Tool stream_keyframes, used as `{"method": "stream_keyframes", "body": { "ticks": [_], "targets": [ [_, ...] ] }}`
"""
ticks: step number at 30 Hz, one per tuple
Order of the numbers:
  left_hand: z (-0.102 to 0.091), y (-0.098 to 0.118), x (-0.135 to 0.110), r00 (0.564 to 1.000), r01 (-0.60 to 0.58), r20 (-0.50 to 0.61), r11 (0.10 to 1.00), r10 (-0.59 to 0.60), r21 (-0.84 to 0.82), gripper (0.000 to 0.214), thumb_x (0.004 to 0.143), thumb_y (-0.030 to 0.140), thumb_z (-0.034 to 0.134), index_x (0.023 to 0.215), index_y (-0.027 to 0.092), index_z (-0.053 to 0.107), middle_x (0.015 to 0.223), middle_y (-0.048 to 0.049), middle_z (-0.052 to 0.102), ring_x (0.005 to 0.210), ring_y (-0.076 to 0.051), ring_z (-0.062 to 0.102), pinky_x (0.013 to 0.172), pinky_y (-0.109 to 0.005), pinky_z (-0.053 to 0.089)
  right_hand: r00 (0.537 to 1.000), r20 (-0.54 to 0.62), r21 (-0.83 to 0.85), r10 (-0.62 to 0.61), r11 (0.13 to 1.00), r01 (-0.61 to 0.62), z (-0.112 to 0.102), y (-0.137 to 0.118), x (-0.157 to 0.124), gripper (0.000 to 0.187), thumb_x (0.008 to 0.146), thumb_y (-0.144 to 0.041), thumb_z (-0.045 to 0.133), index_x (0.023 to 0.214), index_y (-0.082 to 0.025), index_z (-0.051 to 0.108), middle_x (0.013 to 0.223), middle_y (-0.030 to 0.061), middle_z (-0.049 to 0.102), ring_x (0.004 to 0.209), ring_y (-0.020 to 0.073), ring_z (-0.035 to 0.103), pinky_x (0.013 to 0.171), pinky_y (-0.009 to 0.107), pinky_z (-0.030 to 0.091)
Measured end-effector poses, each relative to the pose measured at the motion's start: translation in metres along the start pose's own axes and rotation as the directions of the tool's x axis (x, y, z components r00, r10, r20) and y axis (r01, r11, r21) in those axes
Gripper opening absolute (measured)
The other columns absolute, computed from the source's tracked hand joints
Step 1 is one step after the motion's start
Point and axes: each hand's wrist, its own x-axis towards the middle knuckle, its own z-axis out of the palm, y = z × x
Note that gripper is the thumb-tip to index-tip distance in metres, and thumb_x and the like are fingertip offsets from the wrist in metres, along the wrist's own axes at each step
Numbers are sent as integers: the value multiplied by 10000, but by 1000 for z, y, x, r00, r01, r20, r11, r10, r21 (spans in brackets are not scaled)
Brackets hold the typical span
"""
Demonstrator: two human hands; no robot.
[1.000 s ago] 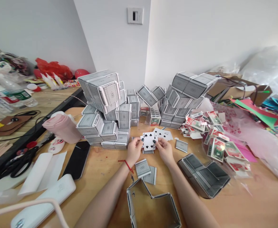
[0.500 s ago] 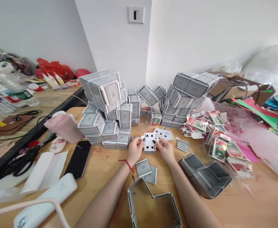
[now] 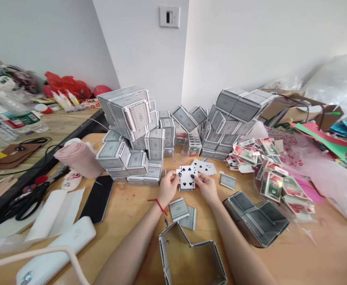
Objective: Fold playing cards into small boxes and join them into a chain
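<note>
Between my two hands is a small bunch of playing cards (image 3: 187, 177), faces toward me, with a four of spades in front. My left hand (image 3: 168, 185) pinches its left edge, and my right hand (image 3: 206, 187) pinches the right edge. Just behind lie loose face-up cards (image 3: 208, 168). Nearer me, two folded cards (image 3: 178, 209) rest back side up on the table, one overlapping the other. An open frame made of folded cards (image 3: 192, 246) stands between my forearms. Another folded card (image 3: 227, 181) lies to the right of my right hand.
Stacked card-built blocks rise at the left (image 3: 126, 114) and right (image 3: 240, 107). A dark card-built box (image 3: 256, 219) sits right of my forearm. Empty card boxes (image 3: 272, 184) pile up beyond it. At left are a phone (image 3: 98, 199), scissors (image 3: 32, 200) and a white power bank (image 3: 57, 253).
Almost nothing differs. Both hands keep the same pinch on the cards, and the view has shifted very slightly.
</note>
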Motion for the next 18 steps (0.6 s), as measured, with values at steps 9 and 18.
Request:
{"method": "stream_keyframes", "body": {
  "ticks": [9, 18],
  "targets": [
    [0, 1, 0, 1000, -2, -1, 1000, 2, -6, 208, 743, 331, 524, 833, 146, 560, 786, -66, 650, 720, -175, 622, 624, -267, 489, 1000, -1, 13, -4, 1000, 4, 0, -2, 0, 294, 636, -456, 635, 714, -174, 611, 582, 8, 637, 502, 146, 545, 481, 254, 410],
    [0, 3, 0, 1000, 27, 5, 999, -27, -34, 215, 732, 338, 538, 822, 145, 559, 803, -72, 657, 731, -183, 628, 633, -280, 501, 1000, 15, 29, 24, 999, -24, -2, 0, 1, 327, 617, -465, 646, 729, -159, 623, 617, 26, 653, 522, 152, 559, 501, 257, 429]
  ]
}}
